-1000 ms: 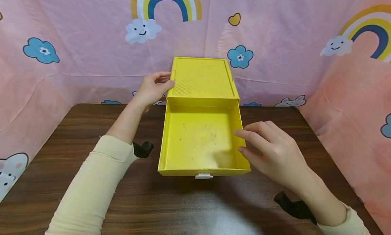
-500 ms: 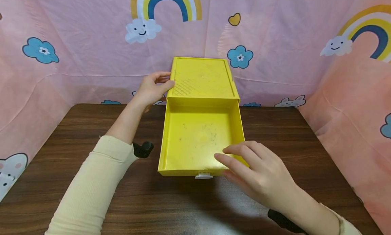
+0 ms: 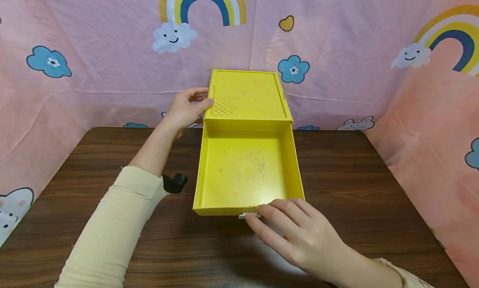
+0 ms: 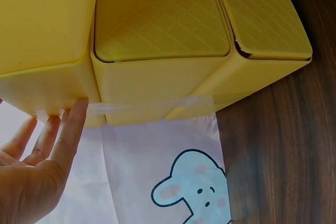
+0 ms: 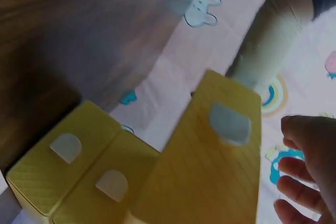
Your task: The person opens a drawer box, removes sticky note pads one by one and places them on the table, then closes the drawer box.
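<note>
The right hand, loose and empty, had moved just beside the white handle of the yellow drawer, putting it within reach. Fingers extended, the left hand touched the cabinet, from which the drawer jutted above the counter.

Left grip touches the yellow box — drawer standing out, right grip near its white handle.

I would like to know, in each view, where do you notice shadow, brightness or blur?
Head view: mostly sharp, with a soft shadow on the table below the right hand; left wrist view: closed drawer fronts shaded, cloth brighter; right wrist view: dim overall, the open drawer looking soft and blurred.
</note>
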Tool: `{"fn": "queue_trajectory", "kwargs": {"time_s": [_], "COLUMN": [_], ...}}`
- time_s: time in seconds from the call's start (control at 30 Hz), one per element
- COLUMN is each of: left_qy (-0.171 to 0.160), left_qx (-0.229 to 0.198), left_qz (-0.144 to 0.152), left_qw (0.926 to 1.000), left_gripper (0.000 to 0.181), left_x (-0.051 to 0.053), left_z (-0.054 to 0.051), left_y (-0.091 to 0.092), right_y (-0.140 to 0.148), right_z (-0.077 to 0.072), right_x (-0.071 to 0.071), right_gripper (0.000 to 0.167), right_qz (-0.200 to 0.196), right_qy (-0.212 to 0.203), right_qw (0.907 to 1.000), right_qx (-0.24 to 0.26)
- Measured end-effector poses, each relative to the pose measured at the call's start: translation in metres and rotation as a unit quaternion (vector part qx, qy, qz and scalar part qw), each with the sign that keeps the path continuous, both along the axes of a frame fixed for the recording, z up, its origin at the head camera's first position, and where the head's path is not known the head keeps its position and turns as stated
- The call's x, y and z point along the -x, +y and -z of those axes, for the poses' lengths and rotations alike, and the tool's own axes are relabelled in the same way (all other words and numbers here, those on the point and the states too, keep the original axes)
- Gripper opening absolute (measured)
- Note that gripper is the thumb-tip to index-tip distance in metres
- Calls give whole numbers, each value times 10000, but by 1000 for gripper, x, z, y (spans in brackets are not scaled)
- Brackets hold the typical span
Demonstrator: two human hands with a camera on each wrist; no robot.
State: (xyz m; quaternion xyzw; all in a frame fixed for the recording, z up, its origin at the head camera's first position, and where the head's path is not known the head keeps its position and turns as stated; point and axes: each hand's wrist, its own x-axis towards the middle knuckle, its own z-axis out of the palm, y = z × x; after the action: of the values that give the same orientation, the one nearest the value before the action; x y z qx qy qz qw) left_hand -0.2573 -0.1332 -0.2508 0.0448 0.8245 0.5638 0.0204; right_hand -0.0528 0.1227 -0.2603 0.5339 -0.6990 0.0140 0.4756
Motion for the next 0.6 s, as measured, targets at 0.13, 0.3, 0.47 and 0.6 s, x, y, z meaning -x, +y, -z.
{"fn": "queue_trajectory", "kwargs": {"time_s": [0.13,0.3,0.47,0.6], "left_qy": [16,23,28,16], "left_qx": [2,-13,29,55], "left_qz": [2,4,-3,-12], "left_qw": [10000,10000,10000,10000], "left_gripper": [52,52,53,53], "left_x": [0,0,0,-1], "left_z": [0,0,0,0], "left_y": [0,0,-1,0], "right_y": [-3,-6,-9,-11], "right_z": [8,16,22,29], "right_x": [-2,-4,-6,-7], "right_gripper": [26,27,26,26], "right_qz": [211,443,644,794], "right_qy": [333,338,277,263], "right_qw": [9990,9980,9972,9964], "right_qx": [-187,-296,-258,-127]}}
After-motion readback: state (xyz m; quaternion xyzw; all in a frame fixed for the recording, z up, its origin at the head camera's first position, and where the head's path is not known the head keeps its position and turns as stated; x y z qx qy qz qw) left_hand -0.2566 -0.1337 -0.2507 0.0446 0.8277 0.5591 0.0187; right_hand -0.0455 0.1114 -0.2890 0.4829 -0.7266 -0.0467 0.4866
